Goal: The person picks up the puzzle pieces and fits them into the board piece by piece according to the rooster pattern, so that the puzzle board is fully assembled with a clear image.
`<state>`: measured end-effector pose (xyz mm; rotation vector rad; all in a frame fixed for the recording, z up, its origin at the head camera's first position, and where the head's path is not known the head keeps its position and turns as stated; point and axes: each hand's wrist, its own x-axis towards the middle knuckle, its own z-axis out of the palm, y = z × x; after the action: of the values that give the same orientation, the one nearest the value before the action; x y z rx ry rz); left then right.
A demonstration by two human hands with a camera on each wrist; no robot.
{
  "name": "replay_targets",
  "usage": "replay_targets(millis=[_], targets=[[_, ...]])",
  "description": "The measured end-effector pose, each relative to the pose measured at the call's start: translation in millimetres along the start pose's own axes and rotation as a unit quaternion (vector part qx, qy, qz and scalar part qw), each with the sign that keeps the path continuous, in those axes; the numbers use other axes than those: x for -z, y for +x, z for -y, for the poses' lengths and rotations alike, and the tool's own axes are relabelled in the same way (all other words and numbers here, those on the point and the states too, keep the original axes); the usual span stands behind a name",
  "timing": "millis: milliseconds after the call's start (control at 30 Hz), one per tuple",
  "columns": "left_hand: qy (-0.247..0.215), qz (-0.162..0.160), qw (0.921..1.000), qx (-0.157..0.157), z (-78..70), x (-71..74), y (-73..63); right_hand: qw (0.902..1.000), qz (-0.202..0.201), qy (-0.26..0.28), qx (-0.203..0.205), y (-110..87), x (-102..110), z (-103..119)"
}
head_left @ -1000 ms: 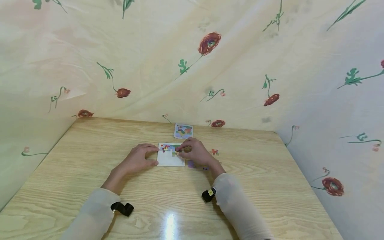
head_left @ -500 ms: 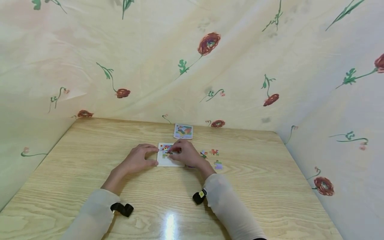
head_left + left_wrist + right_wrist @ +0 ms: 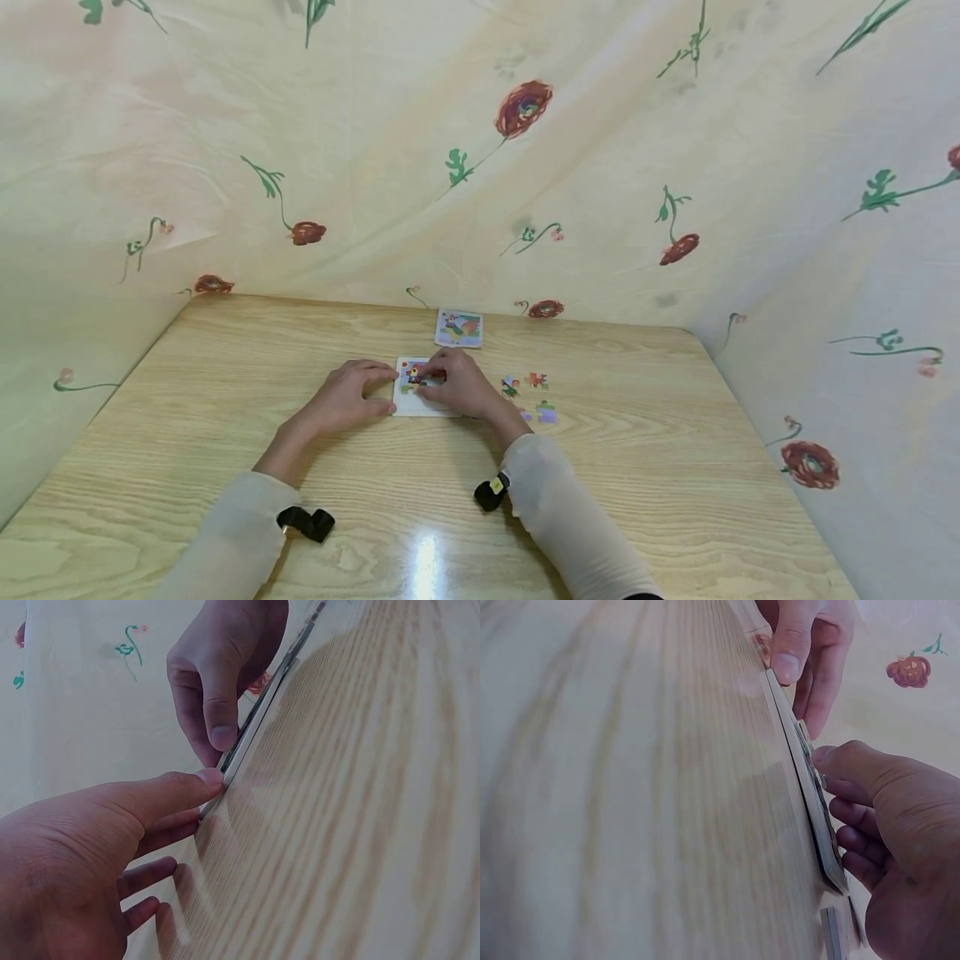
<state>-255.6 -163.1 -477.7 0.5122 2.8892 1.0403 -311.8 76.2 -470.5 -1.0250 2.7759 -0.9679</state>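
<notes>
A white puzzle board (image 3: pixel 429 407) lies flat on the table, with a few coloured pieces set along its upper part. My left hand (image 3: pixel 347 392) steadies its left side, thumb at the near corner and fingers at the upper edge; the left wrist view shows the thumb (image 3: pixel 202 780) against the board's rim. My right hand (image 3: pixel 461 385) bends over the board's upper middle and pinches a puzzle piece (image 3: pixel 422 384) between thumb and fingers, mostly hidden by them. Seen from the right wrist, the right thumb (image 3: pixel 840 756) is close over the pieces on the board.
Several loose puzzle pieces lie right of the board, among them a red one (image 3: pixel 537 380) and a purple-green one (image 3: pixel 547 412). A picture card (image 3: pixel 459 329) with a colourful bird lies behind the board. Flowered cloth (image 3: pixel 390 167) hangs around the wooden table (image 3: pixel 360 500).
My right hand has moved left across the board with the puzzle piece, uncovering loose pieces on the right. The left hand stays at the board's left edge.
</notes>
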Motion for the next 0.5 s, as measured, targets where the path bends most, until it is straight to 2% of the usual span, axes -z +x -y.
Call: replay_targets(millis=[233,500], targets=[[-0.002,-0.001,1.0,-0.001,-0.4,0.6,-0.9,0.9999,0.005,-0.007,-0.015,0.6,-1.4,3.8],[-0.004,0.002,1.0,-0.002,-0.2,0.9,-1.5,0.9999,-0.001,0.0,-0.013,0.8,-2.8,3.9]])
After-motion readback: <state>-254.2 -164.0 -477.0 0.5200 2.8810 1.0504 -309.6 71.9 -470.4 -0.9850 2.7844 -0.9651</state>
